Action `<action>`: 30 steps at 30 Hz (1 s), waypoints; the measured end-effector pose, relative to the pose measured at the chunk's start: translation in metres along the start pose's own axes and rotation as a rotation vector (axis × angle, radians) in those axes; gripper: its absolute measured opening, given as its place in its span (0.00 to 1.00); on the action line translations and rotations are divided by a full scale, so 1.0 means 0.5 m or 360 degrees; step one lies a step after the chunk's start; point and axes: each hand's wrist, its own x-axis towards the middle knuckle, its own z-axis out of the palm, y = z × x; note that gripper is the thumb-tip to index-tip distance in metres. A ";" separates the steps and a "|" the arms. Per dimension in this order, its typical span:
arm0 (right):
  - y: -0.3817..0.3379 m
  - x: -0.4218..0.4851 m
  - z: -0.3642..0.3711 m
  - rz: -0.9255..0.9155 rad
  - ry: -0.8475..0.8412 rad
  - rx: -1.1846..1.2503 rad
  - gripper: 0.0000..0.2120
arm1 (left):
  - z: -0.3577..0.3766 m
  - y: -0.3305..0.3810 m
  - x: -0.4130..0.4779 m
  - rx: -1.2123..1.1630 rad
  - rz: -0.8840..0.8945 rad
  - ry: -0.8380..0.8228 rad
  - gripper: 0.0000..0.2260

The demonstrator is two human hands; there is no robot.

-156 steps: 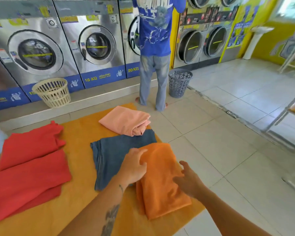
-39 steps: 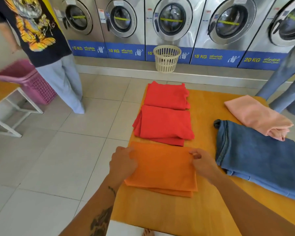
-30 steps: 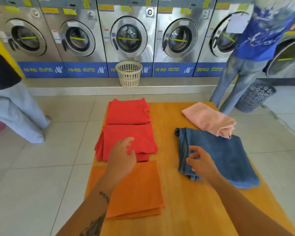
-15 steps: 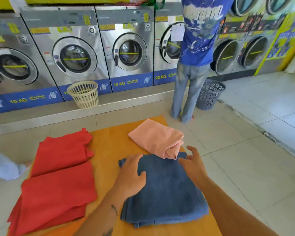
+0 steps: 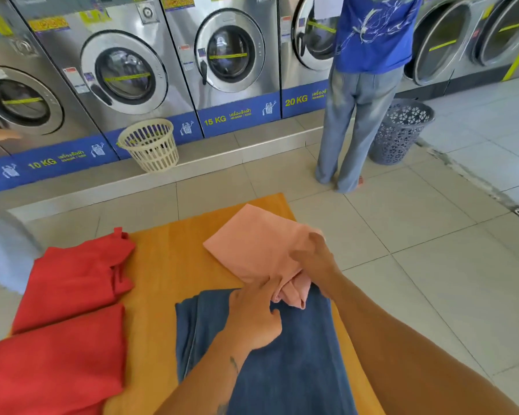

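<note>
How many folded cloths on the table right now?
4. Far red cloth and near red cloth at the left; pink cloth far middle, its near edge overlapping the blue cloth in front. More may lie below the frame.

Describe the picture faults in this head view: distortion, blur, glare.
Head view: the wide lens tilts and bows the washing machines and floor tiles; the right hand on the pink towel is motion-blurred at the fingers; daylight washes out the tiles at far right; the blue towel looks sharp.
</note>
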 end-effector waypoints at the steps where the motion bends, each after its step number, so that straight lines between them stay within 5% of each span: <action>1: -0.005 0.003 0.013 -0.0016 0.0021 0.0021 0.34 | -0.001 0.000 -0.001 -0.0022 0.0014 -0.0002 0.20; 5: -0.021 -0.002 0.062 -0.0177 0.0072 -0.0159 0.29 | -0.018 -0.010 -0.009 -0.0203 0.0057 -0.0080 0.23; 8: -0.028 -0.013 0.068 -0.0217 0.0023 0.0085 0.23 | -0.029 -0.035 -0.025 -0.0401 -0.0031 -0.0098 0.25; 10: -0.043 -0.022 0.062 -0.0332 0.0026 0.0150 0.17 | -0.043 -0.056 -0.037 -0.0597 -0.0134 0.0037 0.24; 14: -0.102 -0.077 0.055 -0.0595 -0.0087 0.0034 0.28 | -0.088 -0.106 -0.069 -0.0964 -0.0308 0.0467 0.22; 21: -0.138 -0.291 0.075 -0.0813 -0.0376 0.0087 0.32 | -0.187 -0.208 -0.183 -0.1479 -0.0583 0.0905 0.21; 26: -0.118 -0.424 0.098 -0.0696 -0.0730 0.0412 0.30 | -0.238 -0.252 -0.298 -0.1741 -0.0459 0.0820 0.19; 30: -0.061 -0.491 0.146 -0.0542 -0.0888 0.0484 0.32 | -0.235 -0.296 -0.435 -0.2355 -0.0432 0.0404 0.25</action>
